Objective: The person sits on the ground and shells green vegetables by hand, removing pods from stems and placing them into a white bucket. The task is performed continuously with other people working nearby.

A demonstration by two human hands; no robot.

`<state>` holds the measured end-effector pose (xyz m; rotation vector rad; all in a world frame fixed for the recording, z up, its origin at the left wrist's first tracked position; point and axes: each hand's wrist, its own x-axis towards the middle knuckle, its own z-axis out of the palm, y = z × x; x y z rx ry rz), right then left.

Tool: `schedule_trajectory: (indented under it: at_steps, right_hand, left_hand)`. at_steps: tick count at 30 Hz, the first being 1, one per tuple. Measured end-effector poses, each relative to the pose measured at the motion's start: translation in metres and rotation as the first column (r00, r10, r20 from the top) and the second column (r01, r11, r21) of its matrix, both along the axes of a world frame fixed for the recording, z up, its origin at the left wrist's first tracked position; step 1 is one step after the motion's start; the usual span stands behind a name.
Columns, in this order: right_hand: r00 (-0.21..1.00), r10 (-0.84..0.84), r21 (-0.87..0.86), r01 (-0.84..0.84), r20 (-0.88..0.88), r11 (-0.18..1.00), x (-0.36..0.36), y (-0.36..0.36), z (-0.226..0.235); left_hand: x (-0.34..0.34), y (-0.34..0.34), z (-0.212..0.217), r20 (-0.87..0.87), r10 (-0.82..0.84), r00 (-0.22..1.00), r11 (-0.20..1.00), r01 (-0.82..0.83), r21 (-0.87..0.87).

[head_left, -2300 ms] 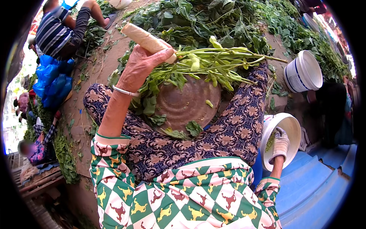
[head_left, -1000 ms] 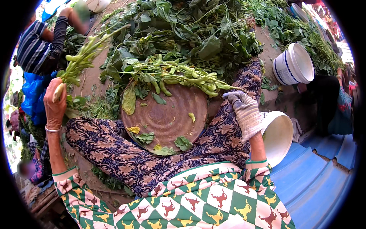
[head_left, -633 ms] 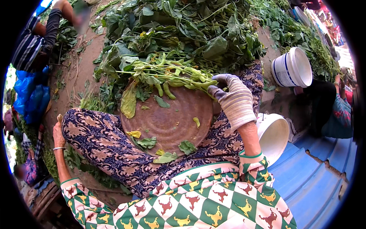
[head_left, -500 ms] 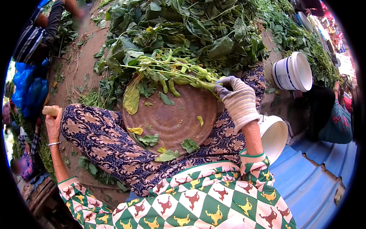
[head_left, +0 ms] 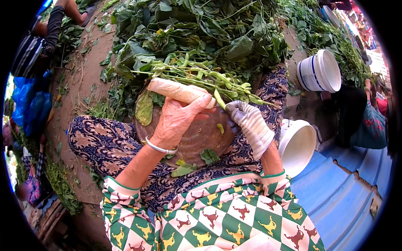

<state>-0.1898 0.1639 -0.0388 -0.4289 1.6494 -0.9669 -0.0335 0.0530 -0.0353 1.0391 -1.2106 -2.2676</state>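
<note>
My bare left hand (head_left: pixel 179 118), with a bracelet at the wrist, is closed around a pale tan cylindrical roll (head_left: pixel 176 90) whose exact kind I cannot make out. My right hand (head_left: pixel 247 121), in a striped knit glove with grey fingertips, pinches the lower end of a green bean pod (head_left: pixel 219 100). That pod stands close beside my left fingertips. Just beyond both hands, bean stalks with several pods (head_left: pixel 228 81) lie over the far edge of a round brown board (head_left: pixel 197 146) between my legs. Loose leaves (head_left: pixel 209 157) are scattered on the board.
A big heap of leafy bean plants (head_left: pixel 201 33) rises beyond the board. On the right are a white bucket (head_left: pixel 293 146) by my leg and another (head_left: pixel 312 71) farther off. Blue ridged sheeting (head_left: pixel 335 188) covers the lower right. Other people sit at both sides.
My left hand has swung in from the far left to the middle, bringing the tan roll. My right hand has shifted down from the stalk ends and now pinches a pod.
</note>
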Motion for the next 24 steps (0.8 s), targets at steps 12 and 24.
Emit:
schedule_trajectory:
  at_steps: [12, 24]
  right_hand:
    - [0.676, 0.33, 0.071, -0.382, -0.658, 0.922, 0.007, -0.008, -0.016]
    - [0.627, 0.374, 0.185, -0.347, -0.683, 0.919, 0.015, -0.017, -0.004]
  left_hand:
    - [-0.01, 0.011, -0.014, 0.059, 0.114, 0.992, 0.961, -0.095, -0.258]
    - [-0.017, 0.012, -0.011, 0.072, 0.15, 0.986, 0.946, -0.122, -0.299]
